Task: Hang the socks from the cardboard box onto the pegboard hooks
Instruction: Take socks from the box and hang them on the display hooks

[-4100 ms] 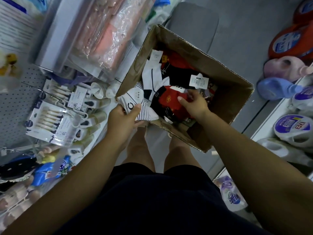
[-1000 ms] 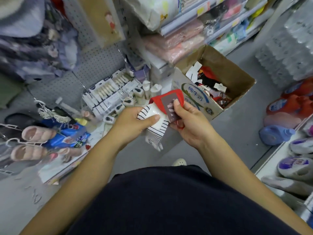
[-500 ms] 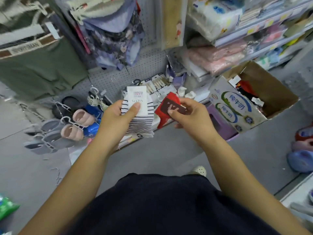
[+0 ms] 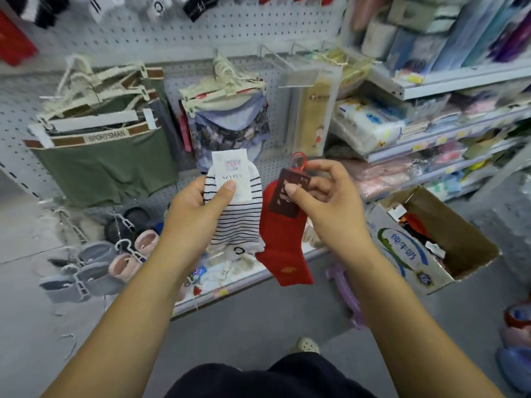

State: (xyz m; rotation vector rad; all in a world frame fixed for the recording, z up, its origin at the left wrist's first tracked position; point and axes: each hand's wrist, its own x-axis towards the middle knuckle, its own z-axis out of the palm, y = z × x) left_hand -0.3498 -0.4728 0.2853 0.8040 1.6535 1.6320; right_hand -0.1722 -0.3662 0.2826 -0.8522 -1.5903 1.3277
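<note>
My left hand (image 4: 198,208) grips a white sock pair with thin black stripes (image 4: 238,222), thumb pressed on its white paper label. My right hand (image 4: 321,193) pinches the dark label of a red sock pair (image 4: 283,248), which hangs down with a red plastic hook at its top. Both pairs are held side by side in front of the grey pegboard (image 4: 149,33). The cardboard box (image 4: 448,242) with more socks sits on the floor at the lower right. Other socks hang along the pegboard's top edge.
Green boxer shorts (image 4: 103,162) and floral underwear (image 4: 230,127) hang on hangers from the pegboard behind my hands. Slippers (image 4: 86,271) hang low at the left. Shelves of packaged goods (image 4: 431,110) fill the right side. A purple stool (image 4: 344,282) stands by the box.
The view has risen from the box to the pegboard. Both hands lifted the socks higher, and the red pair now hangs unfolded from my right hand.
</note>
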